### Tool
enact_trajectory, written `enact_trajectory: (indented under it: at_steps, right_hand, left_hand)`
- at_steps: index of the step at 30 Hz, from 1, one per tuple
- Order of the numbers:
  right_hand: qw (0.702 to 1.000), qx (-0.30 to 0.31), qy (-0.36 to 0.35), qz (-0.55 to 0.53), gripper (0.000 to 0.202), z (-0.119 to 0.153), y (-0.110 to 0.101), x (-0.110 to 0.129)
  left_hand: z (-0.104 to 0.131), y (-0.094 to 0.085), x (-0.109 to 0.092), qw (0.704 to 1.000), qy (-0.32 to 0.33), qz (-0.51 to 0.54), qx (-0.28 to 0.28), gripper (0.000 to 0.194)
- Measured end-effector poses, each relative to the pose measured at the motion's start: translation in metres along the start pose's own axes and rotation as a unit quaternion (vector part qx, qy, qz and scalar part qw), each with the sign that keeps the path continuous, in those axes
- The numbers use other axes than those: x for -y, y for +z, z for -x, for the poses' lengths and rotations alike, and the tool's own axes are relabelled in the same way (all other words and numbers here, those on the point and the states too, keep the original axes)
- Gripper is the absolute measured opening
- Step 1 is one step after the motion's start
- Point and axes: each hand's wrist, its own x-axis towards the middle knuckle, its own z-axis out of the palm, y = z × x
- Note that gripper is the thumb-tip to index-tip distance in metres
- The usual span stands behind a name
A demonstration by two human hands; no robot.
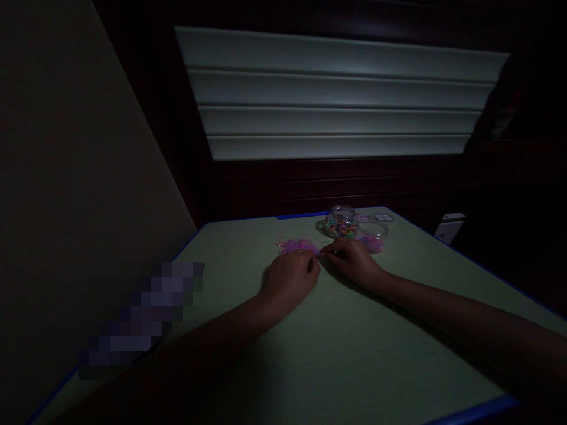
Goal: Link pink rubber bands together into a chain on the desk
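Observation:
A small pile of pink and purple pieces (pixel 296 244), perhaps tiny elastic bands, lies on the pale green table (pixel 266 366). My left hand (pixel 292 274) rests at the near side of this pile, its fingers curled and pressed together. Just right of the pile, my right hand (pixel 352 260) pinches thumb and forefinger close to the left fingertips. Whatever sits in either pinch is too small and dark to name. Beyond my right hand stand a clear jar of colourful hair ties (pixel 341 223) and a second clear jar (pixel 373 236) with pink pieces inside.
A clear round lid (pixel 383 218) lies behind the jars. On the left table edge is a blurred-out long object (pixel 146 319). A white device (pixel 449 228) stands past the right edge. A wall (pixel 88 177) borders the left, and a slatted panel (pixel 341 94) rises behind.

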Motion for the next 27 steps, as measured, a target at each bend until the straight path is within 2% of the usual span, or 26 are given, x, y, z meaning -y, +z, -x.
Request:
enact_trajectory:
  at_steps: [10,18,27]
  right_hand:
    - [0.987,-0.029,0.092,-0.126,0.022,0.003,-0.005,-0.005]
    - [0.943,-0.038,0.206,-0.26,0.028,0.005,-0.01,0.01]
    - [0.915,-0.036,0.228,-0.33,0.034,0.006,-0.009,0.01]
  left_hand:
    - [0.001,0.004,0.004,0.999,0.033,0.016,-0.028,0.023]
    - [0.0,-0.003,0.0,0.998,0.027,0.047,-0.039,0.024]
    - [-0.001,0.0,0.001,0.991,0.019,0.112,-0.073,0.025]
